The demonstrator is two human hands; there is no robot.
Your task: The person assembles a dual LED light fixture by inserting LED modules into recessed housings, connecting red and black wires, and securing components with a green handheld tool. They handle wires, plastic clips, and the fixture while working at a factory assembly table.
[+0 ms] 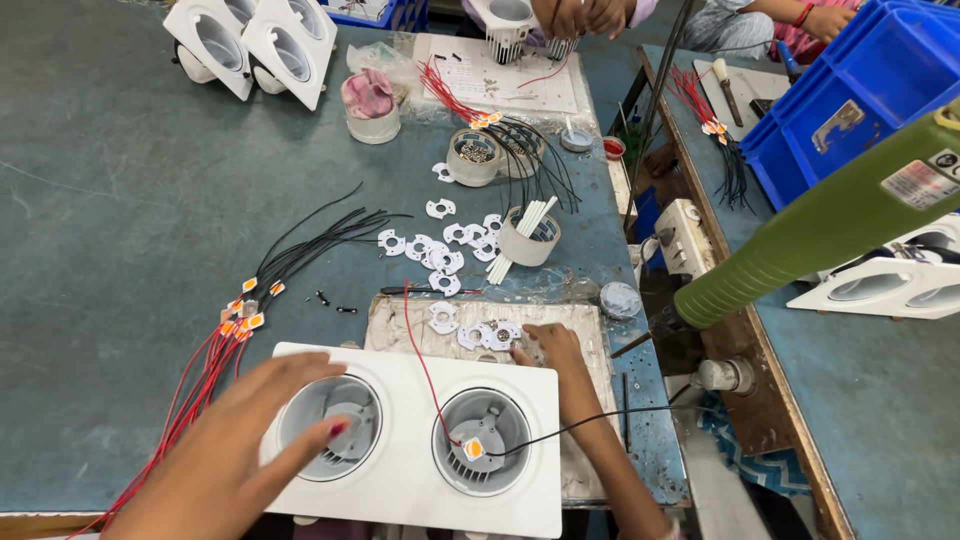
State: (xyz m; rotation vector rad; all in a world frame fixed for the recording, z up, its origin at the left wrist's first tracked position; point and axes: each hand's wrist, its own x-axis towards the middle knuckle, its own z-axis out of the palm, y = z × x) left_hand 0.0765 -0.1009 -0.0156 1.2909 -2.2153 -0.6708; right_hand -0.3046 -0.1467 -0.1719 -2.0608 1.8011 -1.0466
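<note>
A white double downlight housing (405, 490) lies at the table's near edge with two round grey wells. My left hand (235, 450) rests on its left side, a fingertip at the rim of the left well (330, 425). The right well (487, 440) holds a small orange LED chip (473, 449) with a red wire and a black wire leading out. My right hand (552, 350) reaches past the housing and touches the small white ring-shaped plastic holders (487, 335) lying on a flat tray; whether it grips one is hidden.
More white holders (430, 250) lie mid-table beside a tape roll (530, 238) holding white sticks. A bundle of red and black wired chips (245, 310) lies left. Cups (472, 157), more housings (260, 40) and another person's hands (585, 15) are far. Blue crates (870, 90) and a green tube (820, 225) stand right.
</note>
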